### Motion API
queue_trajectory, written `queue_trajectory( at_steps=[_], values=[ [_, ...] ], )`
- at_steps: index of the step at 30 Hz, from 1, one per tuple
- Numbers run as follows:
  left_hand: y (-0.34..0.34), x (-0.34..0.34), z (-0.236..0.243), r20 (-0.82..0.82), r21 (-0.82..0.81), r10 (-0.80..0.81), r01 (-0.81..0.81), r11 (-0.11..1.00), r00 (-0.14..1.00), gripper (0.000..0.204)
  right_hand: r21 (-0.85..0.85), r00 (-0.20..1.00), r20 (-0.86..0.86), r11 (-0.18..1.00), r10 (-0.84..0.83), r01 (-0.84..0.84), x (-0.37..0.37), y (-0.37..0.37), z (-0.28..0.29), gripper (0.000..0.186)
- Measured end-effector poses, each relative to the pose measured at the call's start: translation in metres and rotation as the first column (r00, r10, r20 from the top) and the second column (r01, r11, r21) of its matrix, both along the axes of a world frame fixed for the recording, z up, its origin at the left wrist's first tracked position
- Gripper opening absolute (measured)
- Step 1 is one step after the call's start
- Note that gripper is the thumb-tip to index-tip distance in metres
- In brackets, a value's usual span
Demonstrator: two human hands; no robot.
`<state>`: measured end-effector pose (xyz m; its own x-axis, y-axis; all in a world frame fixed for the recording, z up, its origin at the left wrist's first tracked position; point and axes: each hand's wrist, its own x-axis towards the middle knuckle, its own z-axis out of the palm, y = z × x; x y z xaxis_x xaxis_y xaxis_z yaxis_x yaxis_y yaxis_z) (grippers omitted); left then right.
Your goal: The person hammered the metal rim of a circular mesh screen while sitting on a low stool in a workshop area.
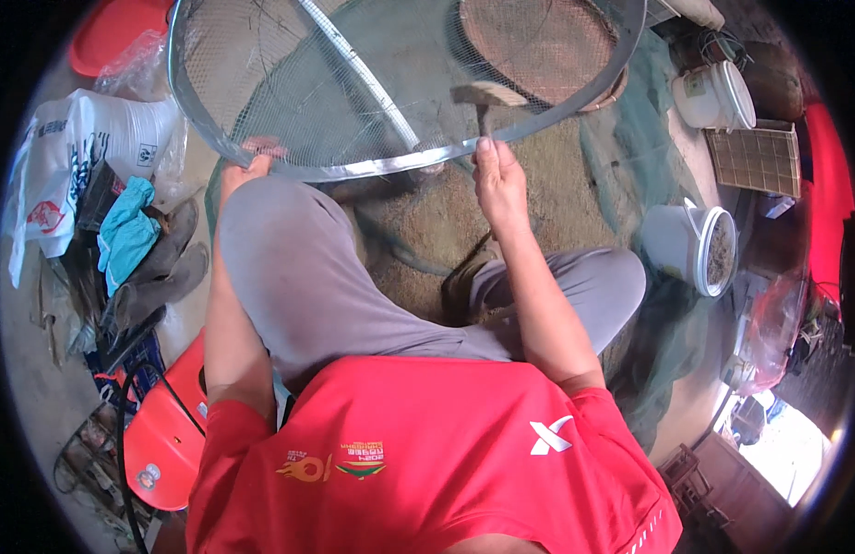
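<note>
A large round wire-mesh sieve (289,102) with a grey metal rim and a pale bar across it is tilted above my knees. My left hand (251,166) is closed round the rim at its near left side, with some fingers showing through the mesh. At the near right of the rim, my right hand (501,185) is closed, thumb up, on the short handle of what looks like a hammer (487,94). The hammer's head is slightly blurred and lies against the mesh area. Whether my right fingers also touch the rim, I cannot tell.
Brown grain-like material (556,185) covers green netting (667,342) between my feet. A round woven tray (538,42) lies beyond. At right stand a white bucket (672,242), a lidded white bucket (713,97) and a wire basket (755,159). Boots (164,268) and a white sack (123,129) are left.
</note>
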<state>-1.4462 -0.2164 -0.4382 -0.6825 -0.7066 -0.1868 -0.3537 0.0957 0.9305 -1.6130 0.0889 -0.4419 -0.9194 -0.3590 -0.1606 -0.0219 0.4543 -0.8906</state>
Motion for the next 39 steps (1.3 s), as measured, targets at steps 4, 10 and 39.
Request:
queue_trajectory(
  at_steps=[4,10,39],
  values=[
    [-0.002,-0.006,-0.006,-0.003,-0.047,0.031,-0.031,0.998,1.0,0.031,0.076,0.993,-0.11,0.997,0.033,-0.024,0.016,0.001,-0.032,0.034],
    [0.001,-0.008,-0.009,0.042,-0.05,-0.034,0.036,0.998,0.999,0.031,0.317,0.987,0.096,0.936,0.131,-0.155,0.002,0.009,-0.06,0.04],
    [0.0,-0.012,0.011,-0.148,-0.033,0.131,-0.137,0.99,0.98,0.027,0.33,0.995,0.048,0.939,0.087,-0.098,0.013,0.013,-0.039,0.046]
  ],
)
